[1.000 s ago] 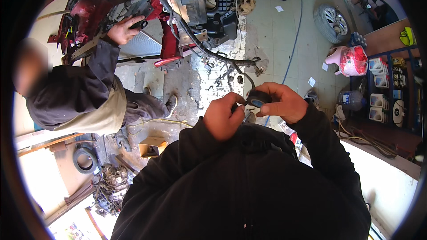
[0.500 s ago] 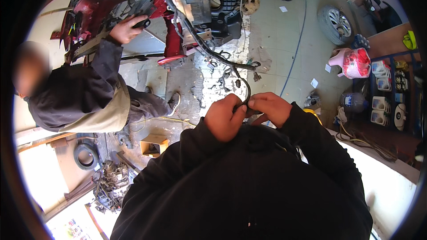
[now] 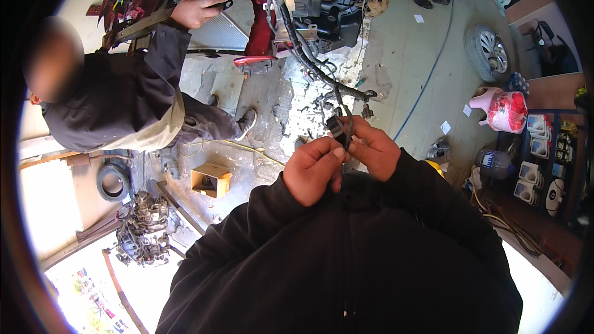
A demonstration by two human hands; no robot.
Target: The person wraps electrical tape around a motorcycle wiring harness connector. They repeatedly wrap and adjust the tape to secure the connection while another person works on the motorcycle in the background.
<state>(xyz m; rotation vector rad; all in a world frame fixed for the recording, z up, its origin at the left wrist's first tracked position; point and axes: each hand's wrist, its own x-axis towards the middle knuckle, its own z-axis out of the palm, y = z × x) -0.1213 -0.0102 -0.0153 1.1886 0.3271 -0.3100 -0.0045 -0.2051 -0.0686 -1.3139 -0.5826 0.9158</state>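
Observation:
A thick black wiring harness (image 3: 289, 28) runs down from the car's front end and splits into thinner branches. One branch reaches my hands, with a black connector (image 3: 336, 128) just above my fingers. My right hand (image 3: 372, 149) is closed, thumb and fingers pinching this branch beside the connector. Close against it, my left hand (image 3: 312, 170) is also closed, thumb pressed to the fingers on the cable's lower part. The fingers hide most of what lies between them. Small plugs (image 3: 367, 110) hang from the harness end beyond my right hand.
Ahead stands a dismantled red car front (image 3: 260, 28); a co-worker (image 3: 117, 96) on the left reaches into it. A wheel (image 3: 487, 52), a pink container (image 3: 504, 110) and a shelf of bottles (image 3: 535, 161) are right. A cardboard box (image 3: 209, 180) and engine (image 3: 145, 229) lie lower left.
The black connector now shows above my fingers. My right hand has turned more upright beside it. The view has shifted, and the co-worker's hand stays at the car.

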